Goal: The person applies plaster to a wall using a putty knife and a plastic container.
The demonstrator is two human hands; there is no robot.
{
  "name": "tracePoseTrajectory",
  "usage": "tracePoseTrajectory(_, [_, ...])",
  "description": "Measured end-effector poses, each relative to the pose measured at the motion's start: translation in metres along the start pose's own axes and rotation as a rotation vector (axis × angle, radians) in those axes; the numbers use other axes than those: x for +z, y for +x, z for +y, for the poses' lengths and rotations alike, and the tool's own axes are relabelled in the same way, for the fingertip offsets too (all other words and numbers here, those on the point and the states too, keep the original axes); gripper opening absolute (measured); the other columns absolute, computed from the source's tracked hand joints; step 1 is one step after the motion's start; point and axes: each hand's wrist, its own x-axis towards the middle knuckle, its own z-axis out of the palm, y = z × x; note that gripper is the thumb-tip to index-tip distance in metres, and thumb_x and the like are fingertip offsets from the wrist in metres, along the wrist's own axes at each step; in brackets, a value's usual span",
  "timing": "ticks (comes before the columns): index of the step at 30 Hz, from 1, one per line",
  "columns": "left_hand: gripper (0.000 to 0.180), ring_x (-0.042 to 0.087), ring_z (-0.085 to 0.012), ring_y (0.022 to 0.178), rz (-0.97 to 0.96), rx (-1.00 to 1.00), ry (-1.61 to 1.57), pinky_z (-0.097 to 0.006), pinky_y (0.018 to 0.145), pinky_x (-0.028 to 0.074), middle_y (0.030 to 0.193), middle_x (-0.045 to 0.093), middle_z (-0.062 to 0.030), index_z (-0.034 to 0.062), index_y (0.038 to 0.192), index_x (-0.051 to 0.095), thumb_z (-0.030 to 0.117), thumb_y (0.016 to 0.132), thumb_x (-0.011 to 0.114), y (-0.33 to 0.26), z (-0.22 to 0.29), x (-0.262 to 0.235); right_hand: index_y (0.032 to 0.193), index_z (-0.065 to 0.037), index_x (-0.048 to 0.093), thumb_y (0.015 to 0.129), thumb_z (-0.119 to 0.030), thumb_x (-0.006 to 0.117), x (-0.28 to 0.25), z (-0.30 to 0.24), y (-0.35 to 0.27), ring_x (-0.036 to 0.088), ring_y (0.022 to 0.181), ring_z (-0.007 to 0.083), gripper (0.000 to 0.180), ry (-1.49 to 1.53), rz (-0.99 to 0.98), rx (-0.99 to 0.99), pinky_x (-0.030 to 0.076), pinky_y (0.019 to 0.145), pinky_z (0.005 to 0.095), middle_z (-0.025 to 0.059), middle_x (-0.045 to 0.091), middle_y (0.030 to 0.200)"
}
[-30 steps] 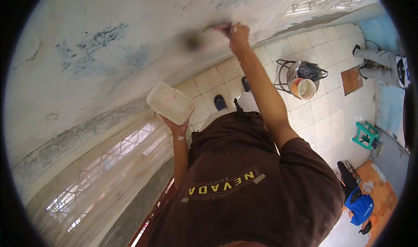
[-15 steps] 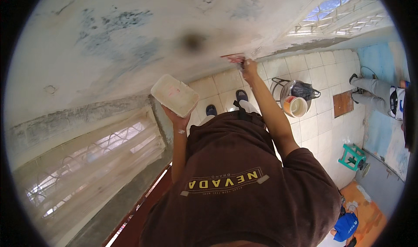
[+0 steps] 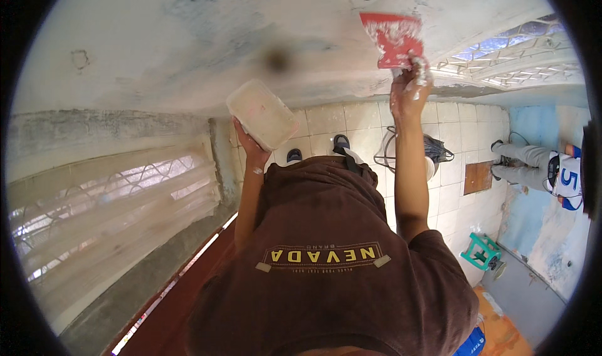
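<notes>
My right hand (image 3: pixel 412 91) is closed round a red putty knife (image 3: pixel 396 39), its wide blade smeared with white paste. White paste also coats the fingers of that hand. The blade is up at the patchy white wall (image 3: pixel 144 61); whether it touches the surface I cannot tell. In my left hand (image 3: pixel 252 148) is a pale rectangular plastic tub (image 3: pixel 263 114), gripped from below and its near side. A thin whitish layer with pinkish marks shows in the tub. Dark and bluish stains mottle the wall above it.
A curtained window (image 3: pixel 119 199) is on the left, a grilled window (image 3: pixel 508 48) at upper right. On the tiled floor stand a bucket (image 3: pixel 431 168), partly behind my right arm, a black bag (image 3: pixel 438 149) and a green stool (image 3: pixel 481 251). Another person (image 3: pixel 539 166) is at far right.
My right hand has lifted the putty knife from low on the wall, up and slightly right, so its blade now faces me broadside. The tub has shifted slightly right. My view has turned a little.
</notes>
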Motion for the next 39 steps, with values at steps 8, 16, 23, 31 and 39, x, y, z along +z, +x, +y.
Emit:
tracePoseTrajectory(8, [0.075, 0.048, -0.0311, 0.133, -0.020, -0.008, 0.041, -0.049, 0.110, 0.042, 0.148, 0.046, -0.0103, 0.0144, 0.150, 0.036, 0.067, 0.097, 0.040, 0.004, 0.024, -0.009, 0.101, 0.004, 0.064, 0.092, -0.002, 0.061, -0.077, 0.173, -0.008, 0.066, 0.072, 0.0178, 0.011, -0.320, 0.192, 0.216, 0.058, 0.065, 0.0319, 0.0103, 0.068, 0.089])
tracePoseTrajectory(16, [0.068, 0.049, -0.0324, 0.132, -0.042, -0.041, 0.065, -0.055, 0.108, 0.044, 0.145, 0.048, -0.0085, 0.0190, 0.148, 0.038, 0.065, 0.098, 0.037, 0.002, 0.043, -0.054, 0.076, 0.005, 0.064, 0.087, -0.014, 0.064, 0.120, 0.159, -0.065, 0.064, 0.069, 0.0360, 0.021, -1.143, 0.263, -0.161, 0.049, 0.063, 0.0422, 0.0220, 0.067, 0.075])
tracePoseTrajectory(23, [0.071, 0.047, -0.0301, 0.133, -0.021, -0.165, 0.035, -0.052, 0.111, 0.040, 0.148, 0.046, -0.0065, 0.0186, 0.148, 0.039, 0.067, 0.096, 0.042, -0.009, 0.055, -0.071, 0.100, 0.001, 0.066, 0.095, -0.016, 0.057, -0.034, 0.213, -0.098, 0.063, 0.070, 0.0188, 0.021, -0.267, 0.099, 0.334, 0.049, 0.059, 0.0306, 0.0167, 0.072, 0.094])
tracePoseTrajectory(31, [0.069, 0.048, -0.0305, 0.133, -0.074, -0.152, -0.009, -0.052, 0.110, 0.041, 0.146, 0.047, -0.0068, 0.0187, 0.148, 0.040, 0.066, 0.097, 0.040, -0.005, 0.052, -0.067, 0.113, 0.010, 0.059, 0.103, -0.016, 0.028, -0.067, 0.227, -0.009, 0.064, 0.081, 0.0233, 0.042, 0.045, 0.035, 0.645, 0.058, 0.076, 0.0302, 0.0255, 0.067, 0.107])
tracePoseTrajectory(39, [0.072, 0.048, -0.0307, 0.133, -0.029, -0.131, -0.016, -0.053, 0.110, 0.040, 0.147, 0.047, -0.0068, 0.0191, 0.148, 0.039, 0.068, 0.096, 0.041, -0.004, 0.044, -0.066, 0.115, 0.010, 0.053, 0.099, -0.004, 0.051, -0.026, 0.017, 0.052, 0.061, 0.104, 0.0251, 0.022, -0.406, -0.124, -0.193, 0.056, 0.090, 0.0354, 0.0193, 0.060, 0.113])
